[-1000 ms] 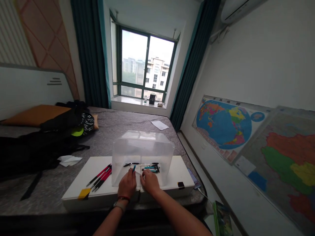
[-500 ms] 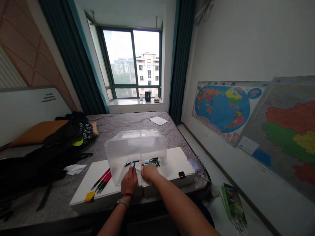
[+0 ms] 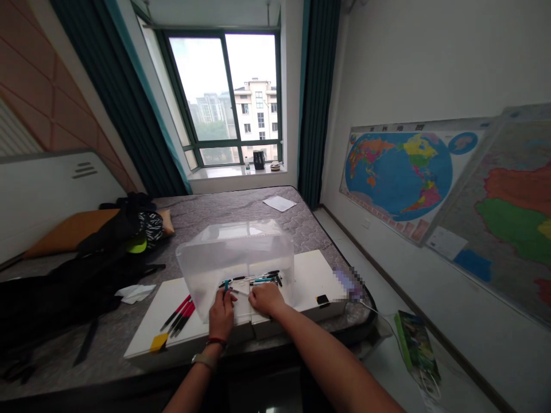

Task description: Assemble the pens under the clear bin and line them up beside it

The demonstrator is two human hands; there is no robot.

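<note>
Just inside the open side of a clear plastic box (image 3: 193, 267), my left hand (image 3: 221, 316) pinches a short teal pen (image 3: 226, 285) that points upward. My right hand (image 3: 267, 299) is closed in a fist to its right; whatever its fingers hold is hidden. A thin white stick-like piece (image 3: 240, 292) spans the gap between the hands, and I cannot tell which one grips it. Behind my hands, several black, white and teal pens (image 3: 264, 280) lie in a loose row in the box.
The box lies on its side on white boxes (image 3: 310, 275) set on a mattress (image 3: 215, 205). Several red and black pens (image 3: 178, 317) lie left of it, near a yellow tab (image 3: 159, 343). A black tab (image 3: 322, 300) is at right. Dark clothing (image 3: 55, 298) covers the bed's left.
The view has shifted slightly. My left hand has moved a little left, away from my right hand, with the teal pen still in its fingers. My right hand remains closed.
</note>
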